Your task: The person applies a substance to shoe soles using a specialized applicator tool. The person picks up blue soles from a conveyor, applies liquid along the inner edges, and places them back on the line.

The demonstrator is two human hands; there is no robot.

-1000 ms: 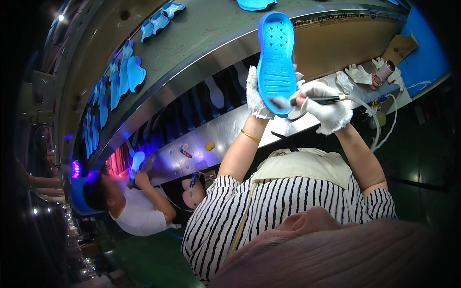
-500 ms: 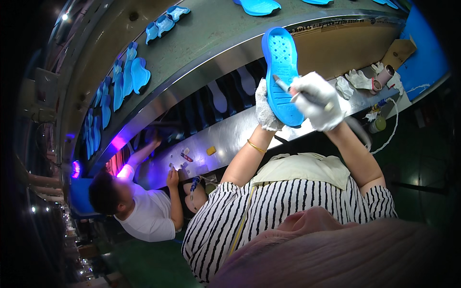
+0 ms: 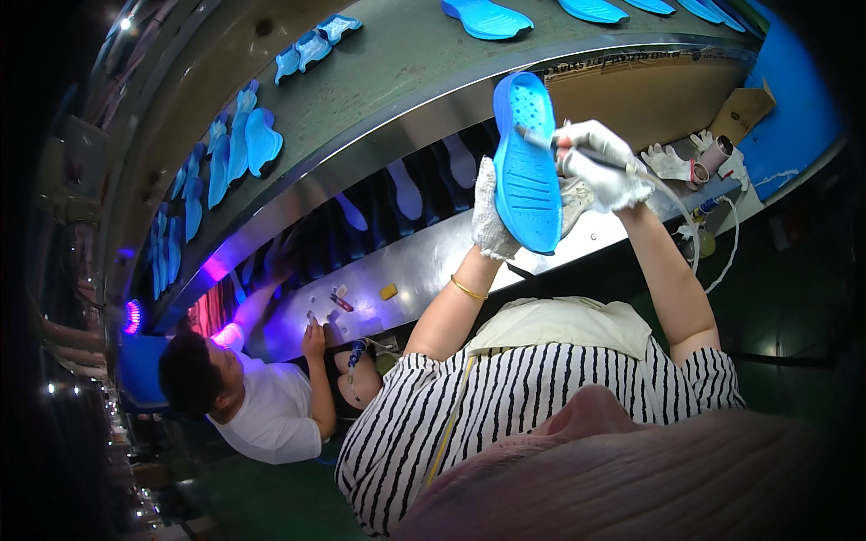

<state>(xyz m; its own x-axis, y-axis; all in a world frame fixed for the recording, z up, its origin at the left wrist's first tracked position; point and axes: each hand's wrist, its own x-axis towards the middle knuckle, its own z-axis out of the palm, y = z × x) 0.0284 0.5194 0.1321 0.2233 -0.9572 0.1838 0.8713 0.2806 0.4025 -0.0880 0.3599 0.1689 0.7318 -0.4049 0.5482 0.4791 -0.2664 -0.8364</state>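
Observation:
My left hand [image 3: 490, 215], in a white knit glove, grips a bright blue shoe sole [image 3: 528, 200] by its left edge. The sole is held up lengthwise above the bench, its inner face with holes and ridges toward me. In my gloved right hand [image 3: 606, 167] is a thin brush [image 3: 538, 138], its bristle end at the upper part of the sole near the holes. Whether the bristles touch the surface I cannot tell. A pale hose [image 3: 677, 200] runs from near my right hand down past the bench edge.
Beyond stands a green conveyor belt [image 3: 397, 81] carrying several blue soles [image 3: 262, 140]. Below it is a metal bench [image 3: 415, 270] with a yellow block [image 3: 388, 292]. White gloves [image 3: 666, 164] and a spool [image 3: 716, 155] lie at right. A co-worker [image 3: 271, 397] sits at left.
The brush has moved up the sole toward its far, perforated end. The sole has come slightly nearer to me, still in my left hand.

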